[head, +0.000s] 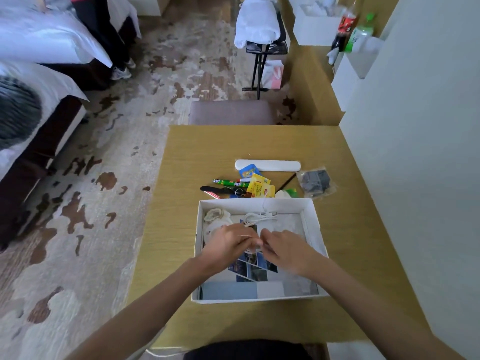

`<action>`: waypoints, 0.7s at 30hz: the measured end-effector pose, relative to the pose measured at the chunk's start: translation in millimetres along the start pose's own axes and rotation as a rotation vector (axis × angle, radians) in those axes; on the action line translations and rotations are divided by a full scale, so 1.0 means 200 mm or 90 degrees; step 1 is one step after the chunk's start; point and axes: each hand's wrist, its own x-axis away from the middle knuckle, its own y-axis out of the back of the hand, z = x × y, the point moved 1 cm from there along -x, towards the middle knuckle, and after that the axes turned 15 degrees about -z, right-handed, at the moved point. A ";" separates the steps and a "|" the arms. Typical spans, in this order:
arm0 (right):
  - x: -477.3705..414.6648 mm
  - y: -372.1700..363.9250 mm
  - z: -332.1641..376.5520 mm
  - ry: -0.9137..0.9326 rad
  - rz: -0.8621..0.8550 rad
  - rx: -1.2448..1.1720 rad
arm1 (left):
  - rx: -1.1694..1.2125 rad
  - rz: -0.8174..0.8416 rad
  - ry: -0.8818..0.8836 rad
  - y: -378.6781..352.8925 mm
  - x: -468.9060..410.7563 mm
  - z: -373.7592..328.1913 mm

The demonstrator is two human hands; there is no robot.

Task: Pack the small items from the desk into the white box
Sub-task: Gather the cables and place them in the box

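Roughly partway through. Already in the white box (310, 216): white USB cable (255, 216) coiled near far wall, cream drawstring pouch (215, 215) in far-left corner, photo-collage card (255, 268) flat on the bottom, pale blue sheet (228, 291) along near wall.

Left hand (228, 244) and right hand (284, 249) both low inside the box, fingertips nearly meeting at centre, fingers curled in a pinch on something small and pale, apparently a thin white cord; too blurred to tell exactly what, or which hand carried it. Looked like placing or tidying that item.

Still out on the desk (194, 152), just beyond the far wall: white oblong case (275, 165), blue packet (248, 170), yellow tea bags (260, 188), green candy tube (228, 182), black-handled tool (214, 189), black stick (287, 182), clear bag of dark grey parts (316, 181), green-and-white sachet (287, 193).

Judged: more left than done, plenty of floor space free on the box's right side
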 end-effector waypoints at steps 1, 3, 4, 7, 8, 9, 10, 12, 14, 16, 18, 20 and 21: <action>0.00 -0.01 0.00 0.029 0.001 0.019 | -0.006 0.009 -0.013 -0.01 0.01 0.01; 0.01 -0.03 -0.02 0.048 0.005 0.013 | -0.024 0.037 -0.015 -0.02 0.02 0.03; 0.01 -0.03 -0.03 0.053 0.007 -0.003 | -0.040 0.061 0.002 -0.02 0.01 0.04; 0.04 -0.05 -0.06 0.069 -0.010 -0.040 | -0.115 0.156 0.049 -0.03 -0.01 0.10; 0.05 -0.05 -0.07 0.052 -0.013 -0.057 | -0.153 0.192 0.043 -0.04 -0.01 0.12; 0.06 -0.05 -0.07 0.035 -0.017 -0.070 | -0.191 0.221 0.019 -0.05 -0.01 0.14; 0.06 -0.05 -0.08 0.025 -0.025 -0.077 | -0.222 0.235 -0.022 -0.06 -0.02 0.15; 0.07 -0.05 -0.09 0.022 -0.049 -0.073 | -0.258 0.235 -0.099 -0.10 -0.02 0.16; 0.08 -0.04 -0.10 0.027 -0.072 -0.047 | -0.273 0.233 -0.141 -0.14 -0.04 0.16; 0.10 -0.04 -0.12 0.032 -0.083 -0.009 | -0.282 0.246 -0.165 -0.19 -0.05 0.16; 0.12 -0.04 -0.13 0.024 -0.087 0.016 | -0.279 0.266 -0.170 -0.23 -0.06 0.15; 0.13 -0.03 -0.13 0.009 -0.096 0.035 | -0.284 0.274 -0.178 -0.25 -0.06 0.16; 0.13 -0.02 -0.12 0.001 -0.101 0.041 | -0.297 0.275 -0.185 -0.26 -0.06 0.16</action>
